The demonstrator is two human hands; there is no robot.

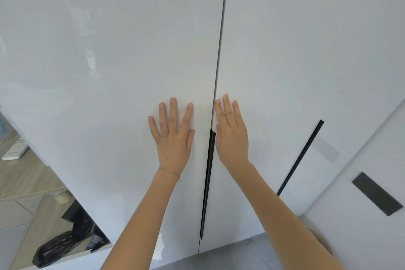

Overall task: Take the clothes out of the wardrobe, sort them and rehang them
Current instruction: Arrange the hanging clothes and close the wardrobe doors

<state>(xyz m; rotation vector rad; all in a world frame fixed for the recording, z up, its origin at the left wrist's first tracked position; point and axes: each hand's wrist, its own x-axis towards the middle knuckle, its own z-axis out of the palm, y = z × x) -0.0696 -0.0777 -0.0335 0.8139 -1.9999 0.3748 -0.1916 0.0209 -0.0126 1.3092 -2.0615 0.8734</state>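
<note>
Wardrobe: we face two glossy white doors, the left door (109, 72) and the right door (295, 50), both shut, with a thin seam between them.
Clothes: we cannot see any; they are hidden behind the shut doors.
Left hand (174, 136): we hold it flat on the left door just beside the seam, fingers spread and pointing up, gripping nothing; a thin bracelet (169, 172) circles the wrist.
Right hand (232, 136): we press it flat on the right door, just across the seam, fingers straight and close together, gripping nothing.
Between the hands: the long black edge handle (208, 182) runs down the seam, below and between our palms; we touch neither side of it that we can tell.
Further right: a second black edge handle (300, 156) slants along the next door.
Lower left: a crumpled black plastic bag (63, 247) lies on a pale ledge.
</note>
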